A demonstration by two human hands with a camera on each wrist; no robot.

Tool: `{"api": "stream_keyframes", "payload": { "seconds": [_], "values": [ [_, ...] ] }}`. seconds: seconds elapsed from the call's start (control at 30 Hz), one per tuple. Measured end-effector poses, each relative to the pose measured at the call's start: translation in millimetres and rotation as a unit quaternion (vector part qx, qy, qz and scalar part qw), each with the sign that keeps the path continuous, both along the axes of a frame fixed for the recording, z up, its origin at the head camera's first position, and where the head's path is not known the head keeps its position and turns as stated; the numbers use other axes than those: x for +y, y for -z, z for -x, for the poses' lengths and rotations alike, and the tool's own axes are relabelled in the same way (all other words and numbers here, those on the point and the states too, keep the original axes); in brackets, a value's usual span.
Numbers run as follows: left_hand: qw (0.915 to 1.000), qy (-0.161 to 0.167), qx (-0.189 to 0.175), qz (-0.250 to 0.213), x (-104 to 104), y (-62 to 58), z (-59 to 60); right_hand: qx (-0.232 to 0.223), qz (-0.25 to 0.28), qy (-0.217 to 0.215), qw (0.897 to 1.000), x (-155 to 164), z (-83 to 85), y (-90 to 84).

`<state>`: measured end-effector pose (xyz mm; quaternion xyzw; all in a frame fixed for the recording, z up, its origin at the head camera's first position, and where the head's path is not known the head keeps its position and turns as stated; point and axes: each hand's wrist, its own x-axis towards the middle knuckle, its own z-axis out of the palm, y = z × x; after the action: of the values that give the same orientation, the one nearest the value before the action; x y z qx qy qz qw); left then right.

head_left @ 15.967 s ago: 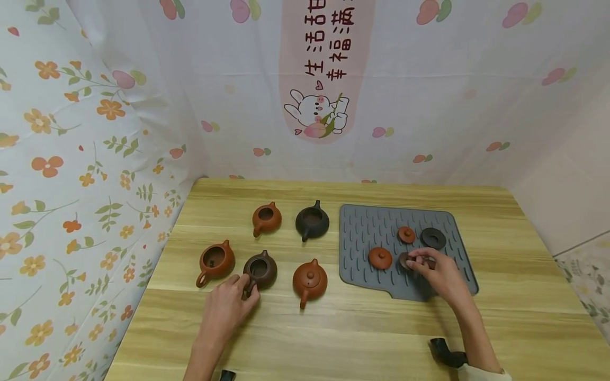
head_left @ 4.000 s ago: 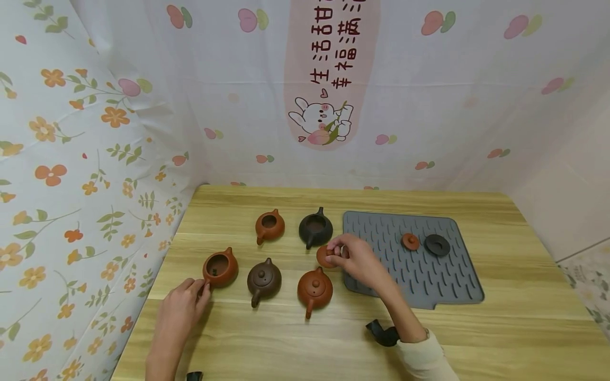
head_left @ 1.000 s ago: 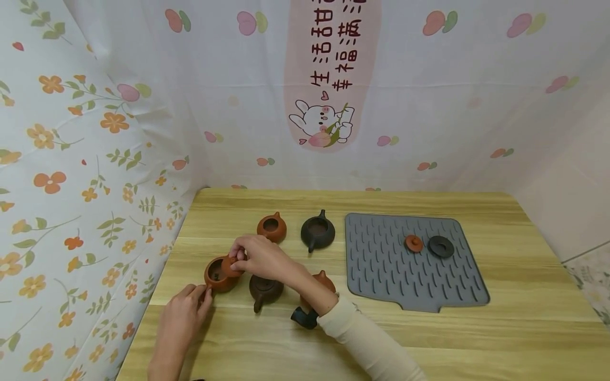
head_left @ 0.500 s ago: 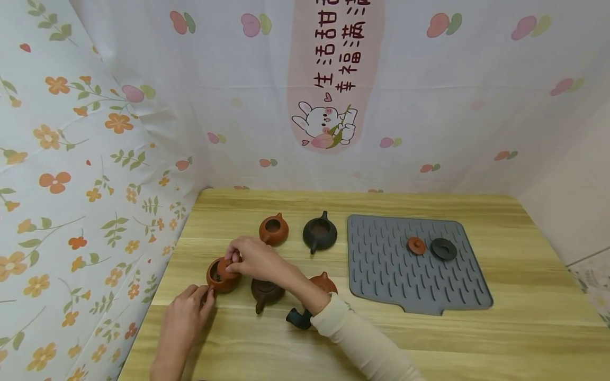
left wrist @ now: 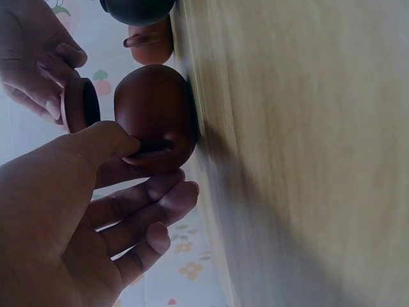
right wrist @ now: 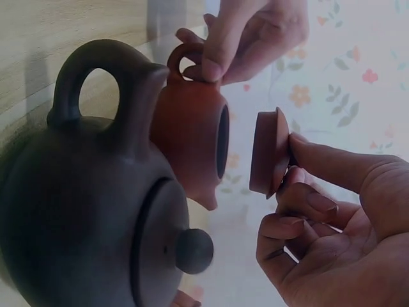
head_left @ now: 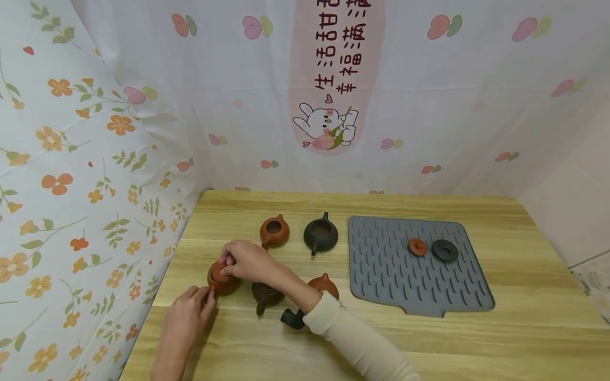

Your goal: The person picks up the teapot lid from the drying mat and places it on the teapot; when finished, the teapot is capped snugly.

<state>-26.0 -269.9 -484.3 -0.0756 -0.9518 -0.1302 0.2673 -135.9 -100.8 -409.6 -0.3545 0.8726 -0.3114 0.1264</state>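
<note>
My left hand pinches the handle of a reddish-brown clay teapot at the table's left, thumb on top of the handle. With thumb and fingers, my right hand holds a matching teapot lid by its knob side. The wrist views show this lid just above the teapot's mouth, with a gap between them. Beside it stands a dark brown teapot with its lid on, partly hidden by my right hand in the head view. Another lidded orange teapot is mostly covered by my right forearm.
Behind stand a lidless small orange teapot and a lidless black teapot. On the right, a grey ridged mat bears a small orange lid and a black lid. Patterned cloth hangs behind the table.
The dark brown teapot has gained its lid. My left hand has shifted from it to the reddish-brown teapot. My right hand has carried the larger orange lid leftward from the mat, lately over the teapot's mouth.
</note>
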Motion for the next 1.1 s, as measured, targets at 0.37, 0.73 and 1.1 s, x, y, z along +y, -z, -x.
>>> {"api": "stream_keyframes", "payload": {
  "seconds": [0.37, 0.73, 1.1],
  "values": [
    [0.9998, -0.003, -0.018, -0.003, 1, -2.1, -1.3, -0.013, -0.006, 0.013, 1.000, -10, -1.8, 9.3],
    [0.9999, -0.004, -0.016, -0.004, 1, -1.2, -0.9, -0.013, -0.016, 0.018, 1.000, -12, -0.4, 14.8],
    [0.9996, -0.011, -0.025, -0.005, 1, -1.1, -1.5, -0.012, -0.026, 0.024, 0.999, -17, 2.0, 18.3]
  ]
}}
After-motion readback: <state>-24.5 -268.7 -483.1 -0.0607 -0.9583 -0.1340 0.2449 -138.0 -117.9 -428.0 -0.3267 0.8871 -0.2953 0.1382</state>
